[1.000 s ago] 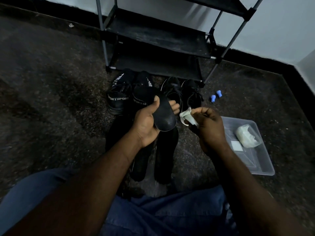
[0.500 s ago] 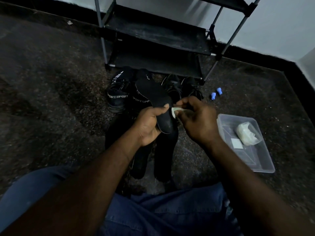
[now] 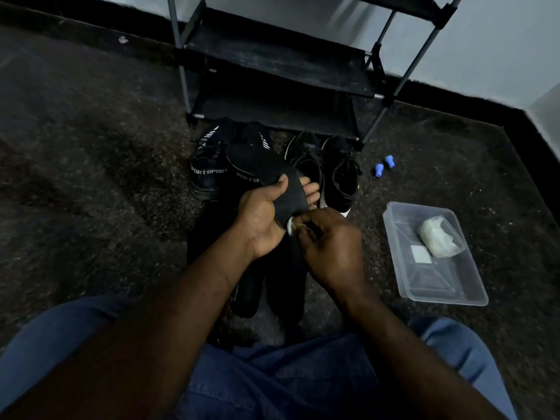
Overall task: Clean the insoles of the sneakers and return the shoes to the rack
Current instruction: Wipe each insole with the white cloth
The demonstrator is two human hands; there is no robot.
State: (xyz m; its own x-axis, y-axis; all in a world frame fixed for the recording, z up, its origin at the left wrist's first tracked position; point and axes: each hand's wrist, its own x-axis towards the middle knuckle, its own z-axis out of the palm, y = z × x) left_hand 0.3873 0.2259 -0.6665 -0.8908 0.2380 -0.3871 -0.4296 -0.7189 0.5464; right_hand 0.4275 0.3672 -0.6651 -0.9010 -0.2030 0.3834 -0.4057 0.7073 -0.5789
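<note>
Dark speckled floor (image 3: pixel 91 177) before rack (image 3: pixel 272 71) — "SPORT" legible on sneakers (image 3: pixel 209 171). Insole (image 3: pixel 288 198) gripped above them in left hand (image 3: pixel 260 216), thumb on top; white wipe (image 3: pixel 290 228) pinched by right hand (image 3: pixel 333 250) — mostly hidden.

You're in a home: a dark floor (image 3: pixel 91 177), a shoe rack (image 3: pixel 272 71) against the wall (image 3: pixel 500 40), sneakers (image 3: pixel 339 174) before it.
</note>
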